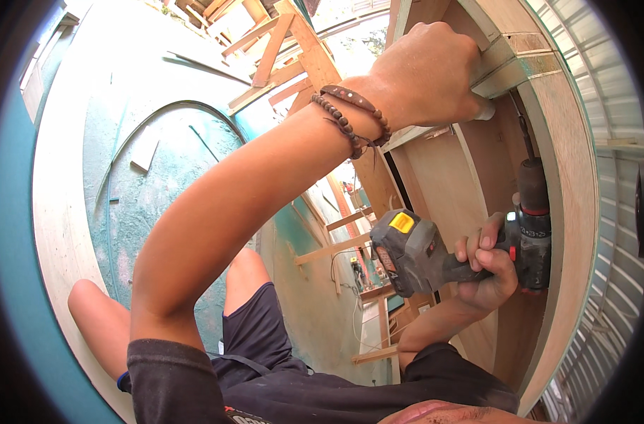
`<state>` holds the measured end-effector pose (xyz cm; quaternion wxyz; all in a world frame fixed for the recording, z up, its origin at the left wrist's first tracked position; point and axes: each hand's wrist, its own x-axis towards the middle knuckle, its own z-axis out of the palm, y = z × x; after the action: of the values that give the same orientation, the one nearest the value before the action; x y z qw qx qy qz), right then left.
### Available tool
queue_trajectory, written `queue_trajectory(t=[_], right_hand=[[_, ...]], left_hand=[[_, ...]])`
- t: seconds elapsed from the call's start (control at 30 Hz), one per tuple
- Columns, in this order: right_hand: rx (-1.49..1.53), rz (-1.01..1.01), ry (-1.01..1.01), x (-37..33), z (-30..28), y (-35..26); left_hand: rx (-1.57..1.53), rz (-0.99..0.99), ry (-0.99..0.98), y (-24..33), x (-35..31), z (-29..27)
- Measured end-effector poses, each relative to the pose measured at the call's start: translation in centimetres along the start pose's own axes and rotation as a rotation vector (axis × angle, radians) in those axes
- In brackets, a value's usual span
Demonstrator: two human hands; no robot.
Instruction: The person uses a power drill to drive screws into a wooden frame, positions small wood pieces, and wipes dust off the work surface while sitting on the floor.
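Observation:
My left hand [431,71], a beaded bracelet around its wrist, is closed at the crosspiece [504,76] of a wooden frame. Its thumb presses near the wood, while most of its fingers are hidden behind the hand. My right hand [488,265] wraps around the handle of a dark cordless drill [534,244]. A battery pack [407,251] with a yellow tab sits at the handle's end. From the chuck, a twist drill bit [525,134] points up at the crosspiece; whether its tip has entered the wood I cannot tell.
A curved wooden side rail [573,177] runs close along the drill's right. Plywood panels [438,169] stand behind the drill. Corrugated sheeting [612,283] lies beyond the rail. Stacked lumber [315,53] is at the top, and a blue-green painted surface [166,191] spreads on the left.

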<state>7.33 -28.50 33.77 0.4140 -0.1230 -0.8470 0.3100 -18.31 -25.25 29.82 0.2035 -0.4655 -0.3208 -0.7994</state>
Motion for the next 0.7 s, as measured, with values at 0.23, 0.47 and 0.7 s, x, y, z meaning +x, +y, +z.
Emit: queue_trajectory(t=[0.23, 0.47, 0.7], right_hand=[[-0.054, 0.068, 0.028, 0.7, 0.2, -0.2], [0.020, 0.065, 0.015, 0.6, 0.2, 0.6], [0.054, 0.038, 0.018, 0.8, 1.3, 0.7]], left_hand=[[0.013, 0.047, 0.019, -0.6, 0.3, 0.0], [-0.003, 0.097, 0.037, -0.7, -0.1, -0.3], [-0.111, 0.160, 0.018, -0.9, 0.3, -0.6]])
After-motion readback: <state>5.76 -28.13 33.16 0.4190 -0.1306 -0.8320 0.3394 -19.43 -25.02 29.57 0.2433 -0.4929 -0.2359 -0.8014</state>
